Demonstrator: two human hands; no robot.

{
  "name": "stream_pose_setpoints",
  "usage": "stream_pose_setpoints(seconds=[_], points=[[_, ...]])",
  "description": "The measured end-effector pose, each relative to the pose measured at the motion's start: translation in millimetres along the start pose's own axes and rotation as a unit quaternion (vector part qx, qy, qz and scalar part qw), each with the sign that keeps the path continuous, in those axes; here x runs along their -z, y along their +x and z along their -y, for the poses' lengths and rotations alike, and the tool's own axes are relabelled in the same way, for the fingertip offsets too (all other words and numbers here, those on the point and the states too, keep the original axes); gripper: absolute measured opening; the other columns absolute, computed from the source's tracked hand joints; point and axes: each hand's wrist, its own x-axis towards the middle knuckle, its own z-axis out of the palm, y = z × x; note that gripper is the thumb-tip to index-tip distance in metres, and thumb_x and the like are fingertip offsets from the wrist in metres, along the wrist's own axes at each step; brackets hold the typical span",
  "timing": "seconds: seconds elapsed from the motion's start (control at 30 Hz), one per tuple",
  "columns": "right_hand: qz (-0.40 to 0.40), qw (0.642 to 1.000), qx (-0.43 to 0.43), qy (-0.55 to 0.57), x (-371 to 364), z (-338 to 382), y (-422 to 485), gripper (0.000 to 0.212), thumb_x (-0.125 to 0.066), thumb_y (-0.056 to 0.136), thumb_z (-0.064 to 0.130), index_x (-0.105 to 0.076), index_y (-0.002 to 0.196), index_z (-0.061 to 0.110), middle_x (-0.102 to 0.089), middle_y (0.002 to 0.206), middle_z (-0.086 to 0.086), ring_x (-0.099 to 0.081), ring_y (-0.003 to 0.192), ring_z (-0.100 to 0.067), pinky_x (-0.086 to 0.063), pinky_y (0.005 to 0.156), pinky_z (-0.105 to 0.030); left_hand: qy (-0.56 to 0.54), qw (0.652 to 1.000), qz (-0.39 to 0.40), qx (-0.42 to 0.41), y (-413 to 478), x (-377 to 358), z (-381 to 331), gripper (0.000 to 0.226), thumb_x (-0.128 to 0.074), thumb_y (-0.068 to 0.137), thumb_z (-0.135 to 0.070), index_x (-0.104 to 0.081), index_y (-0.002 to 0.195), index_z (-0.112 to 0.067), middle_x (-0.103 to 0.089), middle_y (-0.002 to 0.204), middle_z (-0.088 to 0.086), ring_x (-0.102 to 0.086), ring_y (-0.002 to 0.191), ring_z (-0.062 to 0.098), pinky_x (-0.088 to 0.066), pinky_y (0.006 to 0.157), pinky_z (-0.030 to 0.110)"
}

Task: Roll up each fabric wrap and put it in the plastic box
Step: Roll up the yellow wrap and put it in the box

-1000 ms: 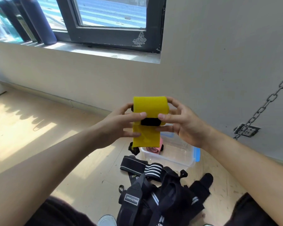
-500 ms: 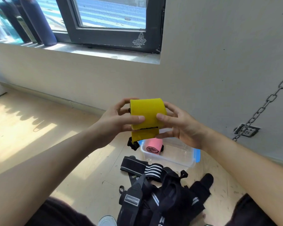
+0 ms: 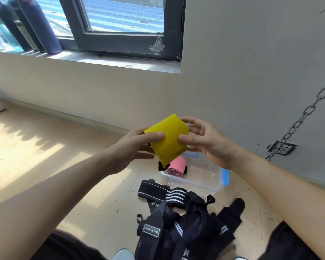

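Your left hand and right hand both grip the rolled yellow wrap above the plastic box. A pink roll lies inside the box.
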Motion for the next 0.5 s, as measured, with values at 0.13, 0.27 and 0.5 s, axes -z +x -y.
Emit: stream_pose_setpoints(seconds=[0.13,0.27,0.5], points=[[-0.021,0.999,-0.035,0.003,-0.9,-6.6,3.3,0.068,-0.079,0.07,0.05,-0.059,0.13,0.025,-0.073,0.118,-0.005,-0.07,0.106,-0.025,-0.051,0.096,-0.048,-0.061,0.998,-0.031,-0.011,3.1,-4.2,3.6,0.062,-0.076,0.073,-0.034,-0.058,0.13,-0.017,-0.069,0.118,0.014,-0.073,0.102,0.027,-0.058,0.083,0.034],[-0.025,0.994,-0.051,0.088,-5.4,-12.5,1.9,0.064,-0.082,0.078,0.038,-0.056,0.13,0.011,-0.072,0.115,-0.017,-0.073,0.1,-0.035,-0.058,0.089,-0.045,-0.097,0.993,-0.067,-0.025,5.1,-12.7,4.0,0.07,-0.081,0.069,-0.028,-0.053,0.133,-0.017,-0.068,0.122,0.012,-0.074,0.101,0.026,-0.059,0.081,0.033],[-0.123,0.979,-0.038,0.159,-12.5,-26.1,5.0,0.048,-0.077,0.083,0.028,-0.054,0.12,0.008,-0.071,0.112,-0.02,-0.074,0.084,-0.03,-0.058,0.061,-0.033,0.006,0.99,-0.14,-0.028,12.8,-33.0,9.7,0.076,-0.092,0.065,-0.047,-0.05,0.127,-0.029,-0.068,0.118,0.002,-0.072,0.099,0.014,-0.057,0.08,0.029]])
